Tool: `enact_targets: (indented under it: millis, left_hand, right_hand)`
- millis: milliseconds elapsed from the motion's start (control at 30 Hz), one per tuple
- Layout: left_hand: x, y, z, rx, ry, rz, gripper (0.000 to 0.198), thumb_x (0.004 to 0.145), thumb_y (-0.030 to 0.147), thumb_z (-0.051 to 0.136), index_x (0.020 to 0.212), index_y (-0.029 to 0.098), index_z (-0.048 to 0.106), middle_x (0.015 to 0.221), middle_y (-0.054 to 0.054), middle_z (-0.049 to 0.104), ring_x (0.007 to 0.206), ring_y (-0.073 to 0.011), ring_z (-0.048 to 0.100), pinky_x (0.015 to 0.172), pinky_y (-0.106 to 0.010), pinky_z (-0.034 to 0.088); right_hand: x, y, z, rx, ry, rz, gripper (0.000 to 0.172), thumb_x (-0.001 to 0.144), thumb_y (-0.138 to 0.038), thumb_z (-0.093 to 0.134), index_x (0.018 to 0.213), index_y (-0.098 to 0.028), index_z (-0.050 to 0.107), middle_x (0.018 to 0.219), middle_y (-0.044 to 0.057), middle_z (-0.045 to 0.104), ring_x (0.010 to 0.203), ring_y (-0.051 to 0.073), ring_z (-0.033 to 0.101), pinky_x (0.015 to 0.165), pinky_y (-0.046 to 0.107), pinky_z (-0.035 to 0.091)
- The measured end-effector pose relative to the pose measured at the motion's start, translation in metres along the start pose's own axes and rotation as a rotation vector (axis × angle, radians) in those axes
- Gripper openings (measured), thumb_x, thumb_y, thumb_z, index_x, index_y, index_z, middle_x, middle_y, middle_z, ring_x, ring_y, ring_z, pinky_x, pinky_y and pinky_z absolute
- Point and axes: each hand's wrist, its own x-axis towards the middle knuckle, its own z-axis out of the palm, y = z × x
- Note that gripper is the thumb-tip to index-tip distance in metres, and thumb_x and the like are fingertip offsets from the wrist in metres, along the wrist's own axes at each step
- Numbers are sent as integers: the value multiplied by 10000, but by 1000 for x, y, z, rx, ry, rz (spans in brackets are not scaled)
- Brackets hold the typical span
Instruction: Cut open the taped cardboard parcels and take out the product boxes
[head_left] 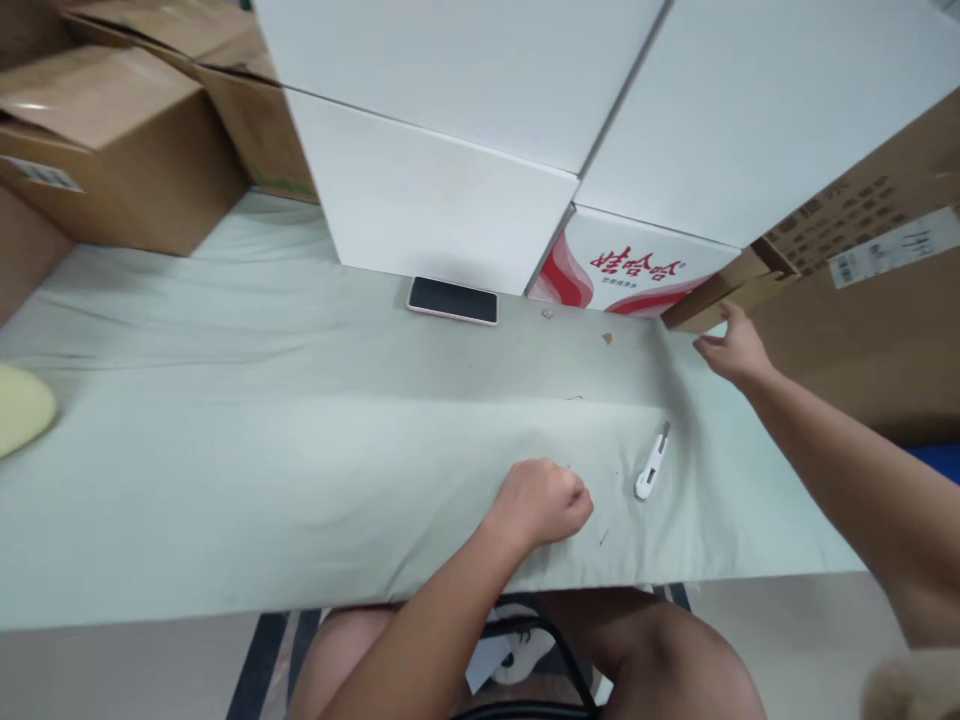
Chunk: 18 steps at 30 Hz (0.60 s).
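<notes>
My left hand (541,500) rests as a closed fist on the pale green cloth of the table (337,450); nothing shows in it. Farther off to the right, my right hand (736,350) reaches toward a small brown cardboard box (724,295), with thumb and forefinger apart. I cannot tell whether the fingertips touch the box. Between my two hands lies a white utility knife (652,462), its tip pointing away from me. A white box with red waves and red lettering (622,265) stands just left of the small cardboard box.
Tall white boxes (450,190) form a wall at the back. A phone (453,300) lies at their foot. Brown cartons stand at the left (150,150) and right (847,340). A yellow rounded object (22,410) sits at the left edge. Small scraps (607,338) dot the cloth.
</notes>
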Motion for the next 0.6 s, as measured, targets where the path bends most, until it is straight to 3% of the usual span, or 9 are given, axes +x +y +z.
enact_targets:
  millis: [133, 267, 433, 500, 600]
  left_hand:
    - [-19, -2, -11, -62, 45, -14, 340, 891, 315, 484, 853, 204, 804, 835, -98, 776, 780, -233, 691, 644, -319, 399]
    - [-40, -12, -26, -133, 104, -37, 336, 883, 327, 486, 890, 213, 802, 856, -90, 778, 814, -240, 701, 668, -320, 430]
    - [-63, -28, -38, -253, 208, -85, 305, 871, 324, 482, 843, 212, 765, 872, -76, 782, 837, -240, 700, 672, -326, 437]
    - [-70, -33, -39, -311, 228, -92, 296, 876, 335, 485, 793, 209, 740, 823, -62, 770, 804, -231, 693, 657, -323, 436]
    - [-78, -44, -41, -372, 210, -81, 280, 881, 326, 498, 766, 209, 725, 794, -54, 758, 791, -228, 691, 640, -314, 442]
  right_hand:
    - [-19, -67, 8, 80, -160, 17, 375, 771, -254, 667, 1129, -164, 600, 1081, 223, 678, 711, 242, 723, 613, 343, 532]
    - [-11, -170, 41, 162, -299, -164, 358, 804, -310, 630, 1142, -193, 614, 1124, 158, 671, 842, 242, 751, 739, 380, 602]
    - [-4, -360, 100, 212, -426, -589, 420, 864, -266, 546, 1268, -161, 590, 1258, 178, 619, 1052, 246, 708, 942, 448, 581]
    - [4, -441, 124, 204, -442, -689, 446, 906, -294, 523, 1334, -177, 566, 1352, 187, 572, 1149, 257, 668, 972, 437, 566]
    - [24, -553, 156, 171, -337, -783, 490, 953, -309, 484, 1429, -199, 505, 1461, 187, 481, 1304, 306, 562, 1018, 464, 523]
